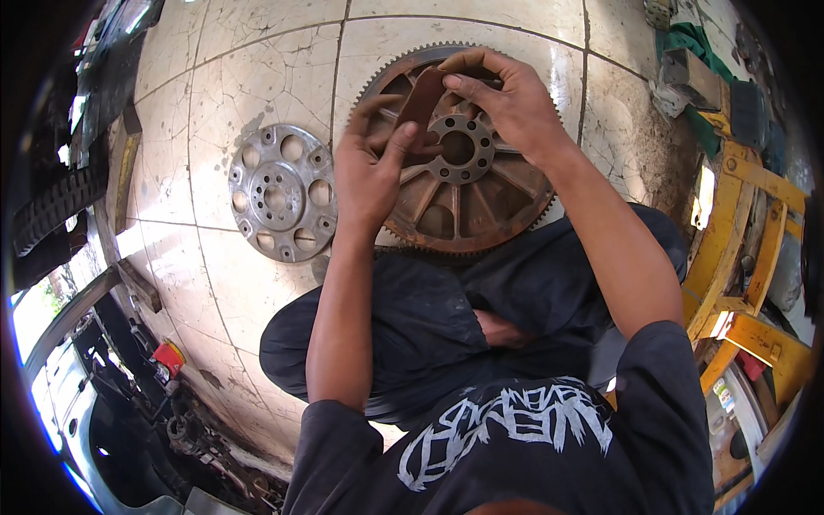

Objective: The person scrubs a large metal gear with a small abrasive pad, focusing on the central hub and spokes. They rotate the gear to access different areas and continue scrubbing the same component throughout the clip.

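Note:
A short, dark brown strip of sandpaper is stretched slantwise between my two hands, over a rusty flywheel. My right hand pinches its upper end between thumb and fingers. At the lower end, my left hand has its thumb against the strip and its fingers partly behind it. Beneath both hands lies the large toothed flywheel, with spokes and a ring of bolt holes round its centre; my hands cover part of its upper side. Left of it rests a smaller grey metal disc with large round holes.
My crossed legs sit close to the flywheel's near edge. A yellow metal frame stands on the right. Dark vehicle parts and a red-and-yellow can lie on the left. The floor is cracked, light tile.

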